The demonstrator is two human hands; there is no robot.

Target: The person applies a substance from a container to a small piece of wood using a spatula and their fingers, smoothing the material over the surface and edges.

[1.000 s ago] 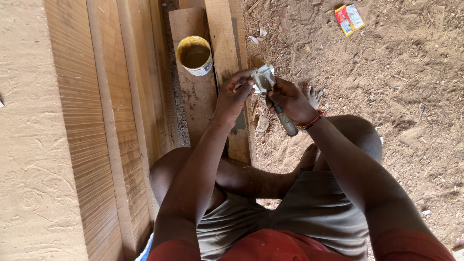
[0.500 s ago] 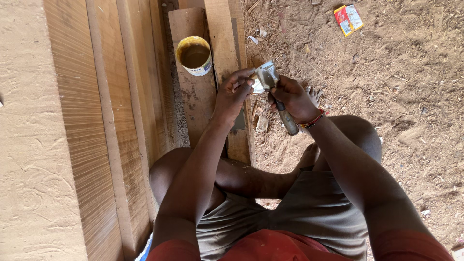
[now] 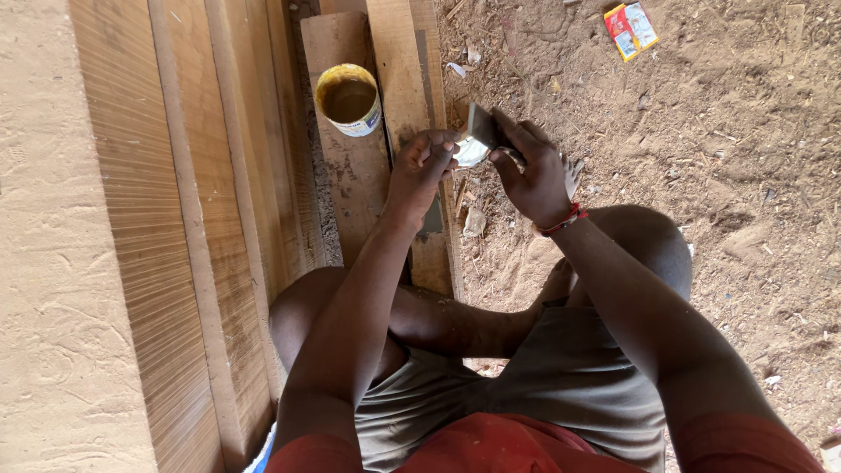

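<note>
Bent knees fill the near view; above them the right hand (image 3: 533, 178) grips a putty knife (image 3: 480, 133), its handle hidden, the left hand (image 3: 422, 171) pinching its blade; an open tin (image 3: 349, 99) on planks (image 3: 350, 175) at eleven o'clock; a wrapper (image 3: 632, 28) at one.

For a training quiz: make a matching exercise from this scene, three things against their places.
Things:
1. tin
2. scraper
3. wrapper

Places:
A. lying on the dirt, top right
B. standing on a plank
C. held between the left hand and the right hand

Pairs: 1-B, 2-C, 3-A
</note>
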